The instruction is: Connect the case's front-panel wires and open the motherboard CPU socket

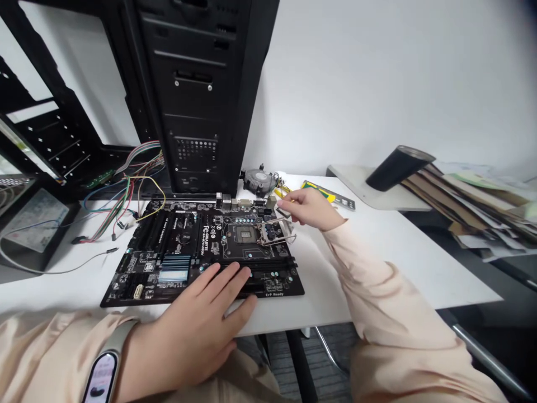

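Observation:
A black Gigabyte motherboard [210, 234] lies flat on the white table. My left hand [205, 316] rests on its near edge by the memory slots, fingers stretched out, holding nothing. Toward the board's right side is the CPU socket [246, 235], its metal load plate [277, 232] swung up and open. Above and just beyond that plate, my right hand [310, 208] pinches a small, flat, thin piece that looks like a CPU [284, 212]. The fingertips partly cover it.
A black computer case [201, 112] stands behind the board. Loose coloured cables [121, 207] and a power supply [37, 224] are at left. Behind the board sit a CPU cooler [259, 180] and a yellow-green memory stick [321, 191]. A black cup [398, 168] leans by stacked cardboard [453, 204].

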`<state>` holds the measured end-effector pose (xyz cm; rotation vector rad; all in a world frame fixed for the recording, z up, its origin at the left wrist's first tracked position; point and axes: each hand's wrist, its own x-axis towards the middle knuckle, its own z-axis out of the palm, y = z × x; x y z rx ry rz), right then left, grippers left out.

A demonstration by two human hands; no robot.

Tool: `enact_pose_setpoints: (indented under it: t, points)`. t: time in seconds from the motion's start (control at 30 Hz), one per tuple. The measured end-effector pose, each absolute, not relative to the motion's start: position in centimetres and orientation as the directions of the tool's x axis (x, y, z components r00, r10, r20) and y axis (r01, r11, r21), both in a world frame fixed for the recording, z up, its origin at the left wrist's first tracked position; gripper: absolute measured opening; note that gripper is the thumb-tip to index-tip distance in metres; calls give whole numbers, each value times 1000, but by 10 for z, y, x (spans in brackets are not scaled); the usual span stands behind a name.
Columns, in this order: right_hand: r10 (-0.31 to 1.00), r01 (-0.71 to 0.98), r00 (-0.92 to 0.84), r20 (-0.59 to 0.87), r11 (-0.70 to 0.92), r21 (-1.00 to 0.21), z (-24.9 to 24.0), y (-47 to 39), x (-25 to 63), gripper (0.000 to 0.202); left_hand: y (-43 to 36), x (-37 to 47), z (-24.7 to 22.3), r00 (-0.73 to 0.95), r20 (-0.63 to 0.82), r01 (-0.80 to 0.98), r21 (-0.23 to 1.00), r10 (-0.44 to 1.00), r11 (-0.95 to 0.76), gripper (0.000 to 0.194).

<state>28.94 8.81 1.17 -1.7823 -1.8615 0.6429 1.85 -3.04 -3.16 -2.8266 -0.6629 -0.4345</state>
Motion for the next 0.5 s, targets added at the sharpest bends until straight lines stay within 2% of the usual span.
enact_pose_setpoints:
  t: [0.1,0.27,0.4,0.5]
  points:
    - [992,708,-122,-34,63,-704,14,87,288,29,-31,17,-32,840,313,498,-116,444,-860,55]
    - [969,566,-244,-45,105,-818,13,88,290,34,-30,16,-35,848,264,500,-111,459,-859,59]
    - [958,438,-287,30,159,-885,9,87,288,42,-29,16,-38,856,258,490,-124,448,-863,57]
    - [939,395,-324,118,247,-885,5,85,284,49,-29,17,-38,855,258,492,-130,450,-861,56]
